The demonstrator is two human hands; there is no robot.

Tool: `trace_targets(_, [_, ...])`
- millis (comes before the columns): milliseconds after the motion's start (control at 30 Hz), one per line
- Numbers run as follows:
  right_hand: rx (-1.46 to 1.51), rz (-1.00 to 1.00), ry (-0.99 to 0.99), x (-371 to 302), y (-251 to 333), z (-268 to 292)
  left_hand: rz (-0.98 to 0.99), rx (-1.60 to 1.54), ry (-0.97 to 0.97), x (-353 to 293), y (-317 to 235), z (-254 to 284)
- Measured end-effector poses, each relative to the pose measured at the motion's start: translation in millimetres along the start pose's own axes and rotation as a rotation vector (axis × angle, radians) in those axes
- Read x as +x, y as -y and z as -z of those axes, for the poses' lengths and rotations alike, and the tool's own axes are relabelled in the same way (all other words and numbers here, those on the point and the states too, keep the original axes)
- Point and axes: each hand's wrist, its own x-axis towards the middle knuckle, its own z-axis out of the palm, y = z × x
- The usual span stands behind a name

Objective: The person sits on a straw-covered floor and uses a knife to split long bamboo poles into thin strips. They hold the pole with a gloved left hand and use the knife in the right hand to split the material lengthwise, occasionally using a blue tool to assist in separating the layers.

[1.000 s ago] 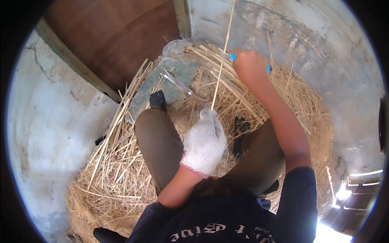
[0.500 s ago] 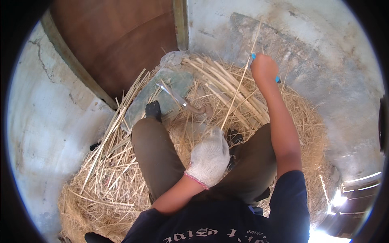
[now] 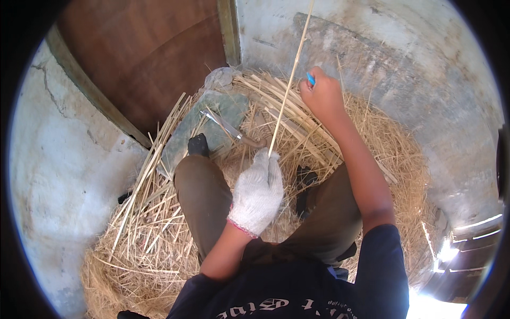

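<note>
My left hand (image 3: 256,191), in a white knitted glove, grips the lower end of a long thin bamboo strip (image 3: 287,90). The strip slants up and away past the picture's upper edge. My bare right hand (image 3: 323,95) is closed around a small tool with a blue handle (image 3: 311,79); its working part is hidden in the fist. That hand is to the right of the strip, apart from it. Between my feet and the wall lies a knife (image 3: 228,126) with a long metal blade and a curved brown handle.
A greenish stone slab (image 3: 178,127) lies ahead of my left foot (image 3: 198,145). Split bamboo pieces (image 3: 297,133) are stacked to its right, and loose shavings (image 3: 143,255) cover the floor. A curved grey wall (image 3: 425,90) and a brown door (image 3: 143,58) enclose the spot.
My left hand has shifted left and away from me, and the strip stands higher in view. My right hand has moved left and slightly down, its fist turned.
</note>
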Motion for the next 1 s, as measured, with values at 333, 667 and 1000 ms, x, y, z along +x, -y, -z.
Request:
trace_targets(333, [-0.128, -0.141, -0.021, 22.4, -65.6, 20.9, 0.000, 0.229, 0.075, -11.2, -19.4, -7.7])
trace_targets(667, [-0.049, -0.203, 0.114, 27.2, -60.1, 33.8, -0.055, 0.316, 0.120, -21.3, -22.2, -20.1])
trace_targets(1000, [-0.249, -0.246, 0.199, 31.9, -58.5, 35.8, -0.088, 0.426, 0.123, -33.6, -33.4, -13.7])
